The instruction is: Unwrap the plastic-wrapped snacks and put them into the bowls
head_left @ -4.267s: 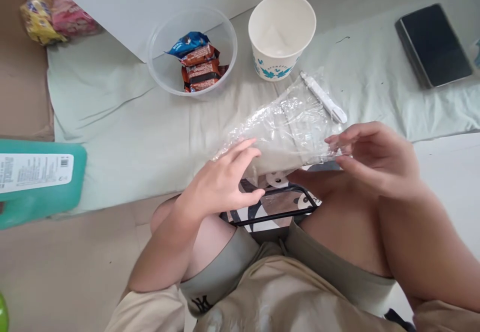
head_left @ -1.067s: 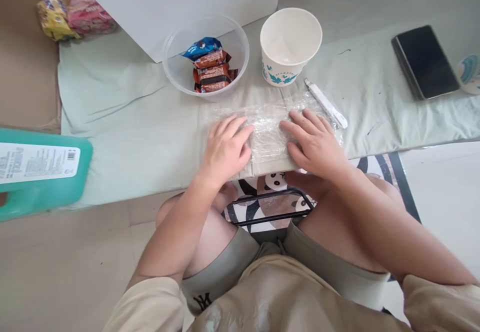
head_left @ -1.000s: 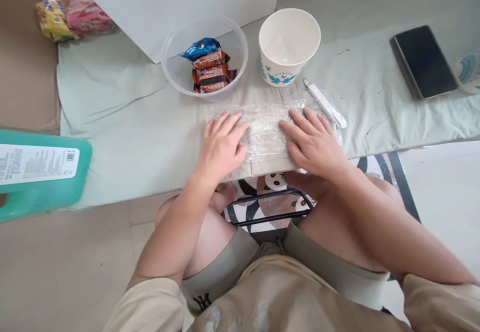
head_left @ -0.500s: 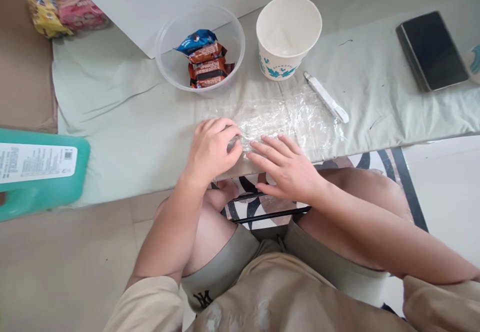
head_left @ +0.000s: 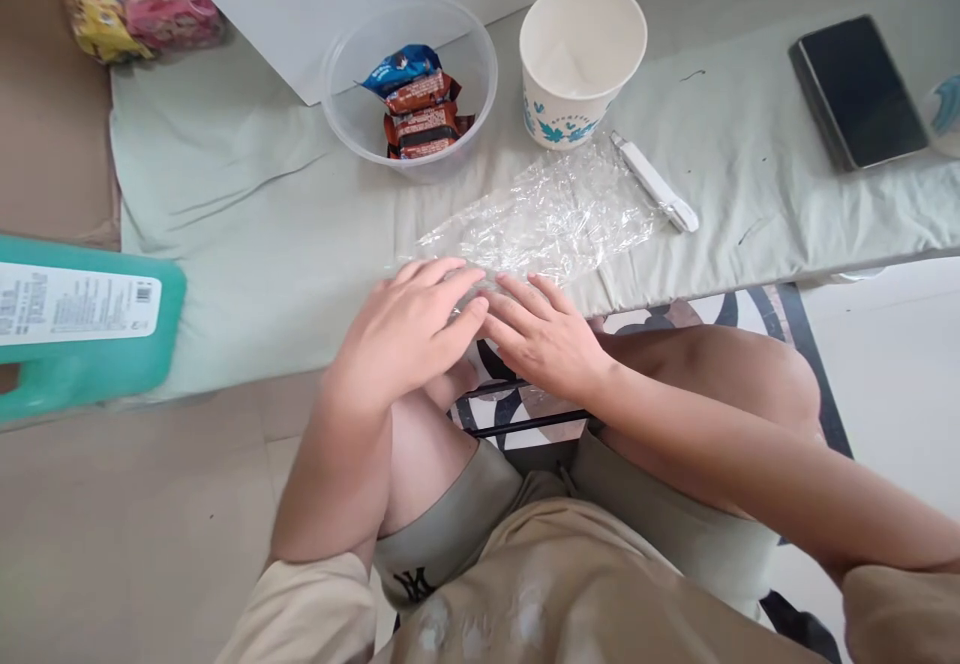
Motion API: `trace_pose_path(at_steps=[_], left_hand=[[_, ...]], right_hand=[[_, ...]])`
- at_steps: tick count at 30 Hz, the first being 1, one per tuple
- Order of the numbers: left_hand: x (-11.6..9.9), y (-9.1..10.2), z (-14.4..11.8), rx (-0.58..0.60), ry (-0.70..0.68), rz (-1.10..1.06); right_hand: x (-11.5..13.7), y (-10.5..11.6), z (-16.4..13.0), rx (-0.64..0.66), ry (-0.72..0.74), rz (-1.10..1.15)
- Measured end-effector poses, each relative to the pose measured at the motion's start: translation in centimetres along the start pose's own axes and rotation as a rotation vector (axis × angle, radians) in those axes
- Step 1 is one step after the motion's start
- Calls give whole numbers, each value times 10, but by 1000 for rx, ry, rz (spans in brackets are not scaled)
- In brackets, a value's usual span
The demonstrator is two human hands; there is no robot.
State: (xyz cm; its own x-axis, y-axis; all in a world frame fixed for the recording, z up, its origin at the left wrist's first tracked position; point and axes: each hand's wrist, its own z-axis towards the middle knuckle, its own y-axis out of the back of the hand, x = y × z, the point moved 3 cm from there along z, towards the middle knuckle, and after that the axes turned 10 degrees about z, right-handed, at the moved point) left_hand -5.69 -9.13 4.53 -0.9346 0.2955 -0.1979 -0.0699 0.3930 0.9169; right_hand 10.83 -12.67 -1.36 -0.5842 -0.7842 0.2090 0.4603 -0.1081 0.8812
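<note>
Head view: left hand (head_left: 409, 329) and right hand (head_left: 544, 336), fingers extended flat, press the plastic wrap (head_left: 551, 219) near the table's (head_left: 262, 244) front edge; grip indeterminate. Shorts (head_left: 409, 584) read "NY".

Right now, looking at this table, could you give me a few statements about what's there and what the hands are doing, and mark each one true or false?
1. Both hands rest on the near end of the clear plastic wrap. True: the left hand and right hand lie side by side on it.
2. The paper cup lies tipped on its side. False: it stands upright, mouth open.
3. The clear bowl holds wrapped snacks. True.
4. The white pen is held in the right hand. False: it lies on the cloth beside the wrap's far corner.
5. The dark phone sits at the table's left edge. False: it lies far right.
</note>
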Motion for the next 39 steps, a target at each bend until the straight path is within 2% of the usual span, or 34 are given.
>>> trace_pose_path(at_steps=[4, 7, 9, 13, 16, 20, 22, 24, 27, 31, 34, 36, 39], left_hand=[[17, 1, 14, -134, -42, -132], [24, 1, 22, -232, -130, -239], [23, 1, 25, -253, -225, -321], [7, 0, 25, -203, -487, -429], [-14, -8, 23, -126, -639, -384], [-38, -26, 21, -30, -681, -215], [-43, -33, 23, -79, -642, -121], [-44, -35, 27, -218, -589, -41], [-43, -35, 35, -445, -609, -45], [-33, -33, 42, -590, -612, -175], [-22, -28, 38, -549, -523, -133], [-16, -26, 34, -434, -441, -90], [-11, -23, 29, -256, -370, -104]], right_hand=[[3, -5, -4, -72, 6, -13], [2, 9, -17, -112, 20, 100], [-3, 25, -27, -137, -6, 199], [-19, 57, -49, -263, -150, 470], [-36, 66, -65, -415, -312, 735], [-57, 62, -81, -661, -531, 940], [-62, 59, -83, -718, -559, 973], [-64, 58, -83, -701, -537, 971], [-64, 59, -81, -566, -450, 927], [-61, 56, -78, -386, -366, 603], [-58, 53, -76, -379, -316, 445], [-58, 52, -75, -386, -335, 451], [-59, 49, -74, -325, -443, 484]])
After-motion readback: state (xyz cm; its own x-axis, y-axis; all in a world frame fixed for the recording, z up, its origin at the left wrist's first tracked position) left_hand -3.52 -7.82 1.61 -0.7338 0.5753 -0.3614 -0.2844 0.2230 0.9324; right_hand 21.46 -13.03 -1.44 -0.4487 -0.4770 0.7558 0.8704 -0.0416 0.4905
